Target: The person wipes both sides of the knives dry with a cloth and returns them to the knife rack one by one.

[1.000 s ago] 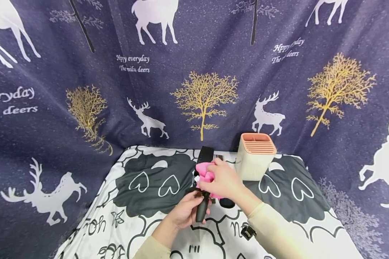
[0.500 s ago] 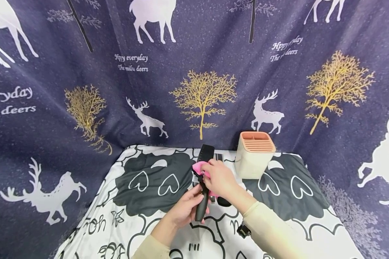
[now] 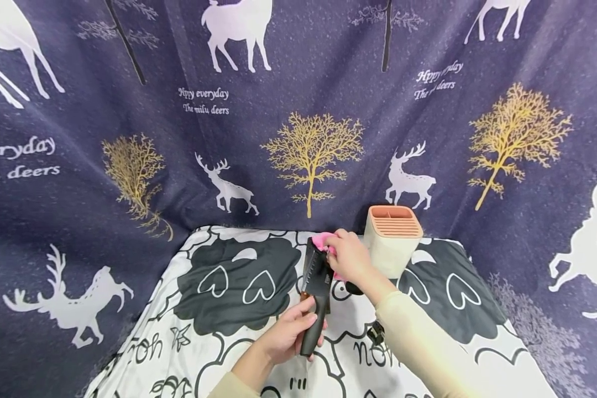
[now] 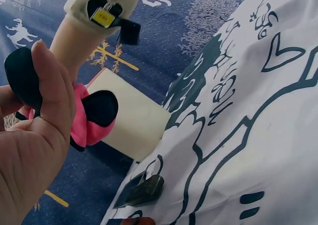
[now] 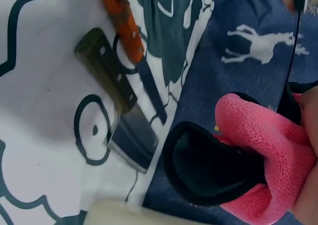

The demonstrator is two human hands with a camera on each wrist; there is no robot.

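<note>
My left hand [image 3: 288,331] grips the black handle [image 3: 310,338] of a broad black-bladed kitchen knife [image 3: 321,279], blade pointing away from me. My right hand [image 3: 352,257] holds a pink cloth [image 3: 322,240] at the far end of the blade. In the right wrist view the fluffy pink cloth [image 5: 258,125] has a black-edged dark patch, and the knife's blade shows as a thin dark line. The left wrist view shows my left hand [image 4: 39,135] curled round the handle [image 4: 22,78], with the cloth [image 4: 92,128] behind it.
A cream knife block [image 3: 392,249] with an orange slotted top stands back right. On the patterned sheet lie an orange-handled knife [image 5: 124,24] and a cleaver [image 5: 109,71] with a dark greenish-brown handle. A deer-print curtain [image 3: 308,83] hangs behind.
My right hand with the cloth has moved up from near the handle to the blade's far end. The knife has come slightly nearer to me, its blade more uncovered.
</note>
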